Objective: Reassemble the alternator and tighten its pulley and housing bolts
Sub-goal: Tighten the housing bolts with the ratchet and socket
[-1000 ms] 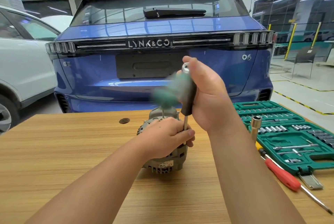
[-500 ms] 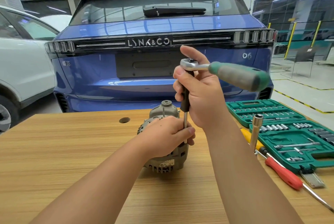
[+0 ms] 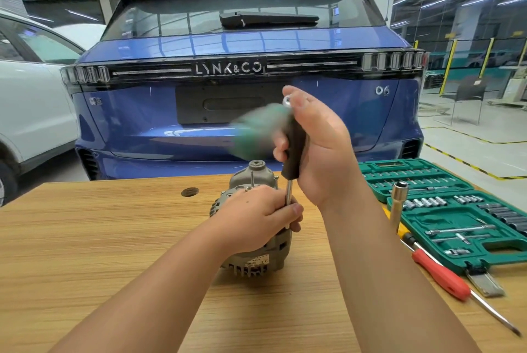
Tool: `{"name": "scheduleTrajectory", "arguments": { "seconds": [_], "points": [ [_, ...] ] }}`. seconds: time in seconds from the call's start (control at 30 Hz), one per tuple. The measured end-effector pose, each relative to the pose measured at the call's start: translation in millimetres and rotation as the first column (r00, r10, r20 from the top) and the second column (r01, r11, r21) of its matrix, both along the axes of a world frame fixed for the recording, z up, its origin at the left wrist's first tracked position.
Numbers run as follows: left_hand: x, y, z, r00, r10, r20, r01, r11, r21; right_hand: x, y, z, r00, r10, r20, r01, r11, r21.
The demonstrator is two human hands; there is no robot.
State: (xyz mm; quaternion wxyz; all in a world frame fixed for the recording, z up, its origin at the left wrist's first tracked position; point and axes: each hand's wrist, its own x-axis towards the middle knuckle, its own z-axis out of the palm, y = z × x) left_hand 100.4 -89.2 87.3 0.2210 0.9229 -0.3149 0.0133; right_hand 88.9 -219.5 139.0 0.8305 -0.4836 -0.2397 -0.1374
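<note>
The grey ribbed metal alternator (image 3: 256,244) stands on the wooden tabletop (image 3: 114,238). Left hand (image 3: 253,218) grips its top; right hand (image 3: 316,147) clasps the black-handled vertical driver (image 3: 293,150), its shaft descending beside the left fingers (image 3: 293,210).

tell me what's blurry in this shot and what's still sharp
Head view: only the green ratchet handle is smeared by motion blur. The right hand, left hand, alternator and socket case read sharp. Wide-angle distortion bows the blue car, whose paint carries light reflections.
</note>
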Motion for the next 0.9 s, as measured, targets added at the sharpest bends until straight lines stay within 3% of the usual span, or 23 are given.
{"name": "scheduleTrajectory", "arguments": {
  "seconds": [0.07,0.1,0.13,0.23,0.27,0.4,0.5,0.6,0.67,0.9],
  "points": [
    [0,-1,-1,1.0,-0.007,0.004,0.007,1.0,0.016,2,5,0,0.96,-0.28,-0.002,0.28,0.959,-0.038],
    [1,-1,-1,1.0,-0.01,0.006,0.01,1.0,0.017,3,5,1,0.942,-0.335,-0.011,0.334,0.941,-0.052],
    [1,-1,-1,1.0,-0.011,0.004,0.011,1.0,0.015,3,4,0,0.951,-0.309,-0.024,0.307,0.949,-0.067],
    [2,0,-1,1.0,-0.009,-0.008,0.009,1.0,-0.002,-1,0,1,0.999,-0.014,0.031,0.015,0.999,-0.04],
    [2,0,-1,1.0,-0.007,-0.013,0.007,1.0,-0.009,-2,1,-1,0.995,0.003,0.098,0.001,0.999,-0.044],
    [0,2,-2,1.0,0.005,-0.006,-0.005,1.0,-0.018,-3,11,-7,0.929,-0.143,0.342,0.208,0.965,-0.161],
    [-2,3,-1,1.0,0.007,-0.003,-0.007,1.0,-0.022,-3,11,-7,0.954,-0.078,0.289,0.129,0.978,-0.163],
    [-3,3,0,1.0,-0.002,-0.002,0.002,1.0,-0.026,-5,4,-5,0.975,0.155,0.16,-0.151,0.988,-0.033],
    [-3,2,0,1.0,-0.002,-0.005,0.002,1.0,-0.026,-3,-2,-5,0.96,0.247,0.131,-0.249,0.968,-0.002],
    [-2,3,-3,0.998,0.021,-0.054,-0.025,0.998,-0.066,-2,2,-2,0.982,0.182,0.058,-0.177,0.981,-0.077]
  ]
}}
